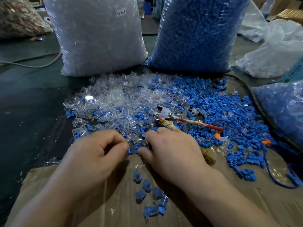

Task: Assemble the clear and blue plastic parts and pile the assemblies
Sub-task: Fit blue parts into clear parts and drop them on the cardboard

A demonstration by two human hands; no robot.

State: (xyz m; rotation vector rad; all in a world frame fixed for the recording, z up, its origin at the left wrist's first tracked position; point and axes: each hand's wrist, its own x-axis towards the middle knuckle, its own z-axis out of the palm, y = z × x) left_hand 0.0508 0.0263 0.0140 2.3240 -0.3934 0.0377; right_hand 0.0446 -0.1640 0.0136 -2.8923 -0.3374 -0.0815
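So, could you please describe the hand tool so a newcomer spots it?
Start at the tall bag of blue parts, back right. In front of it, just beyond the right hand, the tool lies on the loose parts. It alone has a metal head and red handle.

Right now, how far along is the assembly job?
Early. Done: a few assemblies piled on the cardboard. In hand: left hand and right hand pinch pieces together. Left: loose clear parts, blue parts, plus the full clear bag and blue bag.
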